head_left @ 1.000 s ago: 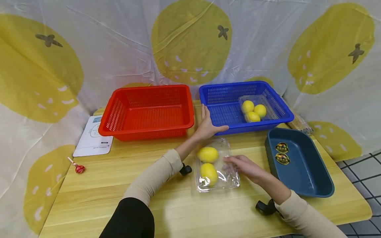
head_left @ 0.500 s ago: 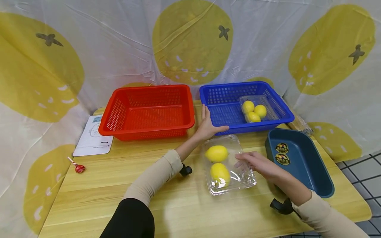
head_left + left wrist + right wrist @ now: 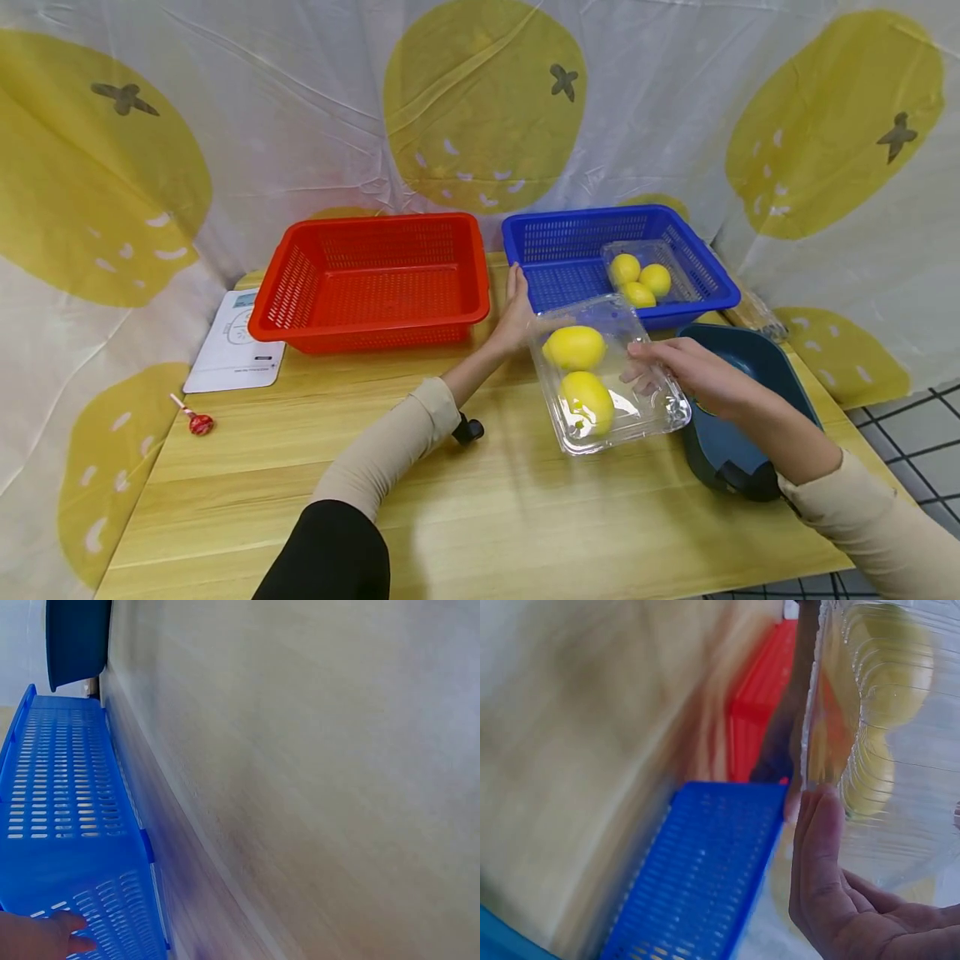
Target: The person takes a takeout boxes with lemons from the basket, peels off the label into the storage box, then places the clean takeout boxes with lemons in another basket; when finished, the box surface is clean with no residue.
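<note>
The right hand (image 3: 693,375) grasped a clear plastic box (image 3: 607,375) of two lemons (image 3: 574,347), fingers curled round its right side, holding it lifted above the table (image 3: 465,508) near the far right corner, just before the blue basket (image 3: 570,250). The left hand (image 3: 517,317) rested with straight fingers against that basket's near left corner. A red basket (image 3: 371,279) stood beside it at the far edge.

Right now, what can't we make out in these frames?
- Right hand: head view, fingertips under the clamshell hidden by its plastic and glare.
- Lemons: right wrist view, motion-blurred; count unclear there.
- Left hand: left wrist view, cut off by the bottom edge; only fingertips on the blue basket.
- White card: head view, print too small; red basket covers its corner.
</note>
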Tool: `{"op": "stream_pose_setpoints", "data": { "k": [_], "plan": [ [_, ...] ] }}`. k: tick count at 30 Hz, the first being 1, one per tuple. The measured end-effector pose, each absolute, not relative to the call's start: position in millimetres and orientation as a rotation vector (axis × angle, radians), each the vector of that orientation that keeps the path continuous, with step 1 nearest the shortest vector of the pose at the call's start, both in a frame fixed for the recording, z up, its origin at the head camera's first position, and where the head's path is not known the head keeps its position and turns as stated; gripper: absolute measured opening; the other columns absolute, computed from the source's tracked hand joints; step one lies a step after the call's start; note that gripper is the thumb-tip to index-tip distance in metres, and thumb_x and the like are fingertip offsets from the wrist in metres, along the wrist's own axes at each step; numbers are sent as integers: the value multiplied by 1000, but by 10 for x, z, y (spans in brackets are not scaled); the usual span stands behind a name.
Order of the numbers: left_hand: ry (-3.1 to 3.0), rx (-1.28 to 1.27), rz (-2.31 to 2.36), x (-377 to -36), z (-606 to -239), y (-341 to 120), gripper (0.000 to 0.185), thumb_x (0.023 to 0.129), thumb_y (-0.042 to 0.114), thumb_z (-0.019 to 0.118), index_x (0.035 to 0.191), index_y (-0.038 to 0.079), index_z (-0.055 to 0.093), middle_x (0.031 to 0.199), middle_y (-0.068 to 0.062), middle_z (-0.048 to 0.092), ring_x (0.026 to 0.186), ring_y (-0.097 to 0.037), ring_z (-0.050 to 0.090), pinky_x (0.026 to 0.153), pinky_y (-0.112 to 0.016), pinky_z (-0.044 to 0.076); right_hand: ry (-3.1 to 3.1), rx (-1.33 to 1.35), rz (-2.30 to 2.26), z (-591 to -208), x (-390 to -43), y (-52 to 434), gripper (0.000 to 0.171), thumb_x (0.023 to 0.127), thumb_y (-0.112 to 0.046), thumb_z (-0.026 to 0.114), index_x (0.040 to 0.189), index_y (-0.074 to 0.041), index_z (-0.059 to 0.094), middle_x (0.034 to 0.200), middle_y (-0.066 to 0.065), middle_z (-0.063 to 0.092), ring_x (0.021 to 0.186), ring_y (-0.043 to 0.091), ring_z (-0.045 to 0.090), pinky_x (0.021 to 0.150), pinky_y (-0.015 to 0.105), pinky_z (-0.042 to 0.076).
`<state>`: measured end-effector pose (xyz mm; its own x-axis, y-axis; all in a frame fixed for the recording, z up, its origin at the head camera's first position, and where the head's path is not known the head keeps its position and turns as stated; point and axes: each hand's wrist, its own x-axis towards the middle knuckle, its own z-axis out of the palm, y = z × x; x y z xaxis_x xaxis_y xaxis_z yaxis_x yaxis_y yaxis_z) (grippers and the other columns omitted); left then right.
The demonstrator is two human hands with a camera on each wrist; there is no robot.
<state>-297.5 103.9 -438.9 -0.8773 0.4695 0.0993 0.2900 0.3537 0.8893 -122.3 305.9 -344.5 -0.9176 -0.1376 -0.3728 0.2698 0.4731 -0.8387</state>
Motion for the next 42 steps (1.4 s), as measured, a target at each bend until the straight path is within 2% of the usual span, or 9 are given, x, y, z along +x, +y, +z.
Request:
{"op": "stream_pose_setpoints", "data": {
  "k": [5, 11, 18, 24, 29, 34, 36, 39, 42],
  "plan": [
    [2437, 688, 1560, -2999, -4409, 1038, 113, 78, 24, 77, 154, -2, -1, 165, -7, -10, 153, -25, 5, 124, -35, 14, 2347, 92, -1444, -3316, -1397, 3152, 58, 103, -43, 40, 126, 8, 55, 100, -3, 73, 94, 10, 65, 93, 28, 47],
    [2501, 717, 1518, -3006, -4398, 1047, 113, 78, 29, 77, 153, -7, 1, 165, -12, -6, 153, -28, 6, 123, -34, 16, 2360, 128, -1436, -3183, -1644, 3221, 61, 102, -46, 42, 130, 7, 53, 99, -7, 75, 100, 4, 64, 107, 39, 39],
    [2481, 745, 1508, -2989, -4394, 1039, 122, 73, 33, 83, 153, -6, 0, 165, -13, -8, 153, -28, 6, 123, -35, 17, 2374, 158, -1408, -3039, -1909, 3309, 70, 100, -49, 44, 143, 6, 40, 104, -4, 75, 91, 3, 68, 84, 16, 49],
    [2451, 726, 1551, -2989, -4410, 1033, 124, 70, 32, 86, 154, -4, 1, 165, -9, -9, 152, -30, 11, 123, -39, 19, 2345, 218, -1499, -2964, -2158, 3353, 73, 98, -52, 49, 143, 5, 39, 100, -3, 74, 89, 9, 71, 74, 20, 55],
    [2439, 660, 1561, -2987, -4430, 1051, 128, 69, 36, 87, 156, 1, 1, 166, -4, -9, 152, -30, 13, 123, -42, 20, 2362, 229, -1449, -2947, -2349, 3423, 77, 95, -59, 48, 143, 0, 38, 97, -5, 74, 92, 11, 72, 78, 21, 54],
    [2377, 608, 1597, -2958, -4432, 1049, 131, 68, 42, 87, 157, 7, -3, 165, 4, -14, 153, -28, 8, 122, -45, 20, 2351, 233, -1453, -2970, -2528, 3458, 64, 95, -59, 48, 127, -4, 43, 89, -2, 74, 88, 13, 72, 72, 23, 48],
    [2364, 606, 1606, -2948, -4428, 1042, 132, 68, 44, 87, 157, 9, -4, 165, 6, -16, 153, -27, 8, 122, -46, 20, 2349, 259, -1464, -2984, -2589, 3455, 48, 95, -57, 50, 102, -9, 49, 77, -5, 69, 82, 13, 71, 65, 26, 44],
    [2357, 614, 1621, -2936, -4429, 1033, 131, 69, 45, 86, 157, 9, -4, 164, 7, -17, 153, -27, 7, 122, -47, 20, 2358, 308, -1472, -3018, -2678, 3450, 45, 95, -55, 53, 73, -17, 41, 59, -9, 48, 61, 9, 58, 59, 25, 38],
    [2361, 621, 1626, -2925, -4442, 1028, 130, 69, 45, 85, 157, 8, -4, 164, 6, -17, 153, -27, 7, 122, -47, 20, 2354, 348, -1474, -3079, -2773, 3451, 47, 94, -52, 55, 66, -18, 39, 56, -6, 37, 55, 11, 45, 58, 22, 41]
  ]
}}
